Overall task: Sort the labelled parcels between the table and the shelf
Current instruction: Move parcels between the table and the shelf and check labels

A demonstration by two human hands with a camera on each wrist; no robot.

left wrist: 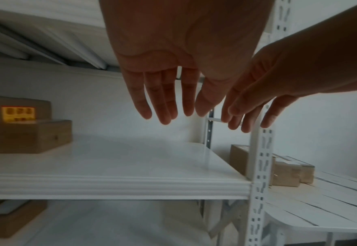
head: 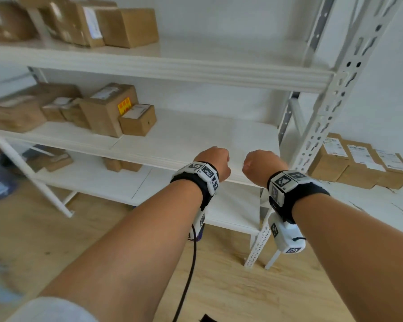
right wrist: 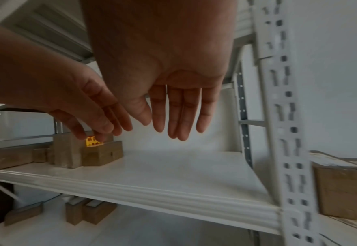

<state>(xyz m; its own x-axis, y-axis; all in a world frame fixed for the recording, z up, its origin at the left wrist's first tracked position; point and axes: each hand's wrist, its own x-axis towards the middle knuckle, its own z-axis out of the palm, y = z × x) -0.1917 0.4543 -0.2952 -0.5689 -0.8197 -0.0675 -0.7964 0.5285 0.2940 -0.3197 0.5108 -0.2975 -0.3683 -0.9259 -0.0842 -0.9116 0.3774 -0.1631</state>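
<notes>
The white shelf unit (head: 184,135) stands in front of me. Both hands hang side by side just above the front edge of its middle board. My left hand (head: 213,161) and right hand (head: 263,165) hold nothing. The wrist views show the left hand's fingers (left wrist: 165,103) and the right hand's fingers (right wrist: 179,113) straight and relaxed, pointing down. On the middle board's left part stand brown labelled parcels, among them a box with a yellow sticker (head: 108,108) and a small box (head: 137,119). Three labelled parcels (head: 358,161) lie on the white table (head: 382,201) at right.
More brown boxes sit on the top board (head: 128,26) and the bottom board (head: 121,165). The shelf's perforated upright post (head: 323,117) stands between shelf and table. A black cable (head: 189,275) hangs from my left wrist over the wooden floor.
</notes>
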